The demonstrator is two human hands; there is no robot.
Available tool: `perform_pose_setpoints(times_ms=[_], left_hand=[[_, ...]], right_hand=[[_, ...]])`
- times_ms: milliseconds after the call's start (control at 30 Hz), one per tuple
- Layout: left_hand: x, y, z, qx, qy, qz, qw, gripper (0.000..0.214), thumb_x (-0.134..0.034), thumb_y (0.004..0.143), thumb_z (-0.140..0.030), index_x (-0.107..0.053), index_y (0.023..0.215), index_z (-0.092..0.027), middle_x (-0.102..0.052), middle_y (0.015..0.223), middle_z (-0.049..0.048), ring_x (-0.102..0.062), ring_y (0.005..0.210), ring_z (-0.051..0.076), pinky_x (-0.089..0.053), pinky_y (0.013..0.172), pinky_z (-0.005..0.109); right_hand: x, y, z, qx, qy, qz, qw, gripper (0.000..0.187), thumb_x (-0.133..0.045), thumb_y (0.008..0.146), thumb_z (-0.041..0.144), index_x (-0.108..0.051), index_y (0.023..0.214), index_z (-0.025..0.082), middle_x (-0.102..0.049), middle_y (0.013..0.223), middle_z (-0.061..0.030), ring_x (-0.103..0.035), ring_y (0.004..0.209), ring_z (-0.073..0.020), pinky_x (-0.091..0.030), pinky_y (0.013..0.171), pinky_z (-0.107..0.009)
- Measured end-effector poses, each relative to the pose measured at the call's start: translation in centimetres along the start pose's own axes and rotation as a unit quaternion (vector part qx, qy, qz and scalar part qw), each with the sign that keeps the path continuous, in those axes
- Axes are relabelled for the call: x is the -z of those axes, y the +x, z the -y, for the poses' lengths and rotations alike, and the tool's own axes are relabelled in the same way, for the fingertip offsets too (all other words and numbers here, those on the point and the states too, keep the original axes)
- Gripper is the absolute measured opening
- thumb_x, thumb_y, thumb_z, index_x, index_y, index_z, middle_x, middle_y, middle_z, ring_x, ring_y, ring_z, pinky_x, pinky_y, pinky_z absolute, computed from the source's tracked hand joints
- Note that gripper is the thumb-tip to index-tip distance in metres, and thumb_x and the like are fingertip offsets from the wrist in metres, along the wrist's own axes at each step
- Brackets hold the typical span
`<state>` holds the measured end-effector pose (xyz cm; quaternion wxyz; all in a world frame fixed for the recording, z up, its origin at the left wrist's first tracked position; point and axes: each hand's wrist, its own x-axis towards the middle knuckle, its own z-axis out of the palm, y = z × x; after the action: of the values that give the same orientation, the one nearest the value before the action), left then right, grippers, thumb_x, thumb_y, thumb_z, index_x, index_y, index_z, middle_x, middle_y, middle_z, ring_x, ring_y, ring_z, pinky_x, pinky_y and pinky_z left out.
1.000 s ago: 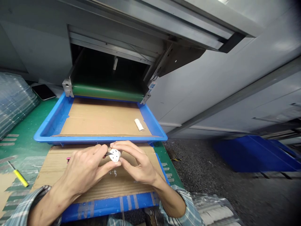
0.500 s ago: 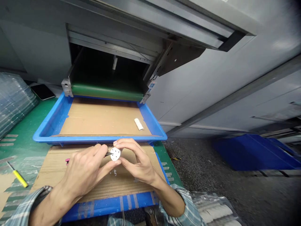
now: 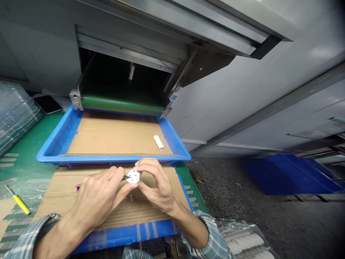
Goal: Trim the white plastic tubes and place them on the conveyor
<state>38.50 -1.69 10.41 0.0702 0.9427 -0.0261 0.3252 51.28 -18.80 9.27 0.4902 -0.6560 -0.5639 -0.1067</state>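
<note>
My right hand (image 3: 157, 183) grips a white cylindrical part (image 3: 134, 176) between thumb and fingers. Its round end, dotted with several small dark holes, faces me. My left hand (image 3: 98, 192) is closed around a slim dark pointed tool (image 3: 126, 177), whose tip touches the left side of that round end; most of the tool is hidden by the fingers. Small clear scraps (image 3: 130, 197) lie on the cardboard sheet (image 3: 151, 212) below the hands. A pink object (image 3: 78, 187) shows just left of my left hand, partly covered.
Behind the hands, a blue tray (image 3: 113, 159) lined with cardboard holds a white tube (image 3: 159, 142). Beyond it is a green conveyor belt (image 3: 121, 102) with another white piece (image 3: 131, 72). A yellow-handled screwdriver (image 3: 21, 204), a phone (image 3: 48, 104) and plastic-wrapped goods (image 3: 17, 111) are at left.
The white part has turned slightly in my right hand, its holes now sitting differently. The dark tip stays against its face. Both hands keep nearly the same place.
</note>
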Motion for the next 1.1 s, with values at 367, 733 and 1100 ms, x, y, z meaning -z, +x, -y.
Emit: perform_pose_setpoints(times_ms=[367, 733, 1100], left_hand=[[-0.1, 0.0, -0.5, 0.009, -0.019, -0.006, 1.0, 0.044, -0.03, 0.116, -0.047, -0.052, 0.085, -0.023, -0.059, 0.064, -0.0046, -0.06, 0.048, 0.013, -0.036, 0.046, 0.03], [-0.2, -0.2, -0.5, 0.018, -0.059, 0.004, 0.998, 0.04, -0.033, 0.115, -0.047, -0.052, 0.089, -0.023, -0.062, 0.068, -0.0036, -0.062, 0.052, 0.015, -0.039, 0.049, 0.03], [-0.7, -0.4, -1.2, 0.03, -0.092, 0.01, 0.995, 0.036, -0.033, 0.116, -0.045, -0.043, 0.088, -0.025, -0.059, 0.066, -0.006, -0.062, 0.051, 0.014, -0.039, 0.048, 0.028]], right_hand=[[-0.8, -0.6, 0.1, 0.026, -0.049, -0.048, 0.997, 0.038, -0.067, 0.096, 0.006, -0.058, 0.128, 0.024, -0.069, 0.105, -0.0079, -0.07, 0.096, -0.0244, -0.064, 0.082, -0.041], [-0.9, -0.7, 0.2, 0.038, -0.085, -0.065, 0.994, 0.04, -0.068, 0.095, 0.008, -0.056, 0.129, 0.025, -0.069, 0.102, -0.0061, -0.069, 0.089, -0.0241, -0.061, 0.076, -0.041], [-1.5, -1.5, -0.3, 0.078, -0.124, -0.104, 0.984, 0.042, -0.067, 0.093, 0.008, -0.053, 0.13, 0.023, -0.063, 0.1, -0.0064, -0.063, 0.088, -0.0235, -0.058, 0.074, -0.039]])
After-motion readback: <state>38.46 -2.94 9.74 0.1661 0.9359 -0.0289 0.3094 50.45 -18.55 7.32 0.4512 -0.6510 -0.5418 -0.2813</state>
